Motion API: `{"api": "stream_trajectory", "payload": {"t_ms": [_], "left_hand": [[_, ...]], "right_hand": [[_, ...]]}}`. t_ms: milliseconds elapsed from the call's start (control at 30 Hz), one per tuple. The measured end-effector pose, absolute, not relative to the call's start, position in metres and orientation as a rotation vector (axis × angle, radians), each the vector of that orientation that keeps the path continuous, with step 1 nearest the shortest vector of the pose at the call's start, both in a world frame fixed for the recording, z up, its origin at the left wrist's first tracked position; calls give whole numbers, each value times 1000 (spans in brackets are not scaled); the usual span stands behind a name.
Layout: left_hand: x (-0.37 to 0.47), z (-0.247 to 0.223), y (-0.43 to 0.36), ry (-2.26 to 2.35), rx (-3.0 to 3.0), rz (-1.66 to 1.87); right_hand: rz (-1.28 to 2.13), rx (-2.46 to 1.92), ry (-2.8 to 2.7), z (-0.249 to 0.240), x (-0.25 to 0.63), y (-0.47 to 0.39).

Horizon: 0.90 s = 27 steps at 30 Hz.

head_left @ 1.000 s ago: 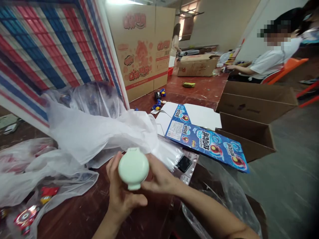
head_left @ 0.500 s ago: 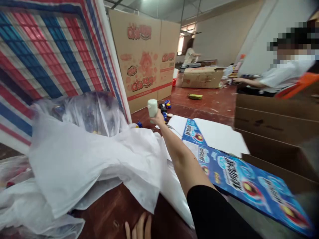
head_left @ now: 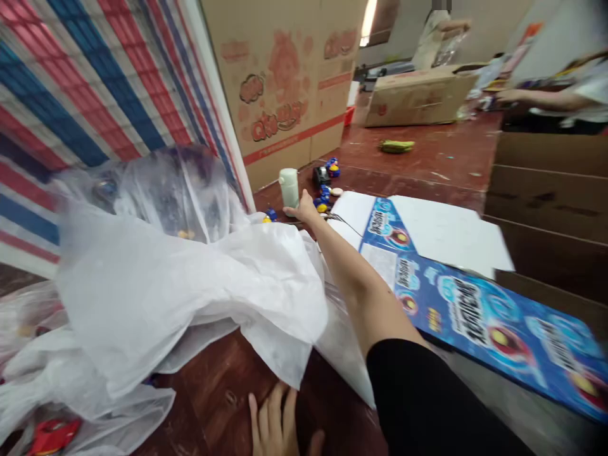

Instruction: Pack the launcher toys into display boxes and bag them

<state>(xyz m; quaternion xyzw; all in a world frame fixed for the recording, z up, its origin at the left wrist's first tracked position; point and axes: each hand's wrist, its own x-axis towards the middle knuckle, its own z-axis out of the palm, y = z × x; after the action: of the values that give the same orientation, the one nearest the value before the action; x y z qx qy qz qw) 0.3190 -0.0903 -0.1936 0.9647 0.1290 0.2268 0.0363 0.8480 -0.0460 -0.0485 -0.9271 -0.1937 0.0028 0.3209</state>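
Observation:
My right hand (head_left: 306, 209) reaches far out over the dark red table. Its thumb and fingers are apart, right beside a pale green bottle (head_left: 289, 187) that stands upright; whether the fingertips still touch it I cannot tell. Flat on the near part of the table lies my left hand (head_left: 274, 423), fingers spread and holding nothing. A large white plastic bag (head_left: 199, 278) is bunched up just beyond the left hand. Small blue and yellow items (head_left: 324, 193) and a small black object (head_left: 321, 176) sit to the right of the bottle.
Left stands a red, white and blue striped sheet (head_left: 109, 82) over a grid. A tall carton (head_left: 285, 95) rises behind the bottle. Flattened blue printed cardboard (head_left: 465, 310) lies right, beside brown boxes (head_left: 546, 190). Two people work farther back, near a long carton (head_left: 418, 98).
My right hand has let go of the bottle, which now stands on the table, and its fingers have opened. My left hand shows more fully. The view has tilted down.

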Motion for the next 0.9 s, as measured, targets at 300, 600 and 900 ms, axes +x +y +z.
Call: {"api": "stream_trajectory", "payload": {"t_ms": [300,600,900], "left_hand": [[322,-164,-82,191,3046,614],[311,-137,-88,217,2893,462],[287,-83,-57,20,2763,637]], "right_hand": [[213,-2900,-789,-85,657,-316],[148,-2945,-969,-81,614,-319],[145,-2863,-942,-23,624,-344]]}}
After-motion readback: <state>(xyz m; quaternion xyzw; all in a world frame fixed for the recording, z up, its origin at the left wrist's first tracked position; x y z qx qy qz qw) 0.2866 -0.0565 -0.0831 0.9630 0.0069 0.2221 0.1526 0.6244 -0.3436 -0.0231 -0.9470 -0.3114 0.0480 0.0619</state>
